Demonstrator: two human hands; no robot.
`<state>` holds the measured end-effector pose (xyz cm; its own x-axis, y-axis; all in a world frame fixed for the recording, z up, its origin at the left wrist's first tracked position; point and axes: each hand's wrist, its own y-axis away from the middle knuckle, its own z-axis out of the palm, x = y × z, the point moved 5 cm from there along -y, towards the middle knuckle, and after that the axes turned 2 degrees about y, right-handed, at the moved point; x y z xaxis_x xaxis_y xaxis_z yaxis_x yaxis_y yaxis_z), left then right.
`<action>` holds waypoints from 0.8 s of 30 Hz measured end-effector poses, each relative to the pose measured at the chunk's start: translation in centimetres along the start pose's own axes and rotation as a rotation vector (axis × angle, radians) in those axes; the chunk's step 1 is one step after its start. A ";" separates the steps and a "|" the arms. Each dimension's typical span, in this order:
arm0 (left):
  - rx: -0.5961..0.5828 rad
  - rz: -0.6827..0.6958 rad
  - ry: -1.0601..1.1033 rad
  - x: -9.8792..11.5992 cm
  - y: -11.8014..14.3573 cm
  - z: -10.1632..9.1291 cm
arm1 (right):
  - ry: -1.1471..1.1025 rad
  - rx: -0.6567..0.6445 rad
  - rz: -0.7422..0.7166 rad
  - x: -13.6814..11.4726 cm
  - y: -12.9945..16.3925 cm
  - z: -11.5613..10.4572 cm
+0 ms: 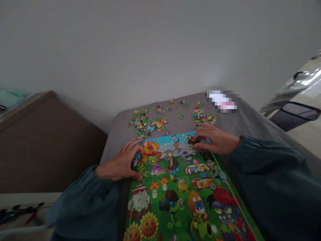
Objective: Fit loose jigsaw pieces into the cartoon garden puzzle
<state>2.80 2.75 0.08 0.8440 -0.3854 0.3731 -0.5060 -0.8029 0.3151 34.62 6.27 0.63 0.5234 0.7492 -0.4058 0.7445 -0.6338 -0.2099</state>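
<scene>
The jigsaw puzzle (180, 187), a bright cartoon scene of plants and zombies, lies flat on the grey cushion (240, 124) right in front of the person. Their right hand (215, 140) rests on its far right corner, fingers curled and pinching a dark puzzle piece (193, 142) against the picture. The left hand (122, 164) lies on the puzzle's left edge, fingers loosely bent, gripping nothing I can make out. Beyond the puzzle, loose pieces (147, 122) are scattered in small heaps across the cushion, near the pale wall (150, 50)
</scene>
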 end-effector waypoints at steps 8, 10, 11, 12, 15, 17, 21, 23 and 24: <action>-0.018 -0.006 0.027 0.4 0.2 0.1 | 0.000 0.003 -0.005 0.0 0.0 0.0; -0.022 -0.008 0.020 0.5 0.2 0.1 | 0.000 -0.005 -0.004 0.0 0.0 0.1; -0.020 -0.005 0.019 0.6 0.2 0.1 | -0.001 -0.008 -0.005 0.1 0.0 0.1; -0.017 -0.001 0.021 0.5 0.2 0.0 | -0.002 -0.009 -0.007 0.1 0.1 0.1; -0.007 0.007 0.037 0.3 0.2 0.1 | -0.010 -0.006 -0.008 0.0 0.1 0.1; 0.001 0.011 0.051 0.1 0.2 0.1 | -0.014 -0.006 -0.003 0.0 0.0 0.1; 0.012 0.030 0.070 0.2 0.2 0.0 | -0.018 -0.004 -0.003 -0.1 0.0 0.1; 0.013 0.030 0.068 0.2 0.2 -0.1 | -0.021 -0.003 -0.003 -0.1 0.0 0.1; 0.013 0.029 0.069 0.3 0.2 -0.1 | -0.023 -0.004 -0.002 -0.1 0.0 0.1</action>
<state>2.88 2.56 0.37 0.8143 -0.3771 0.4413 -0.5277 -0.7977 0.2920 34.53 6.20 0.58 0.5121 0.7460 -0.4256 0.7471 -0.6314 -0.2077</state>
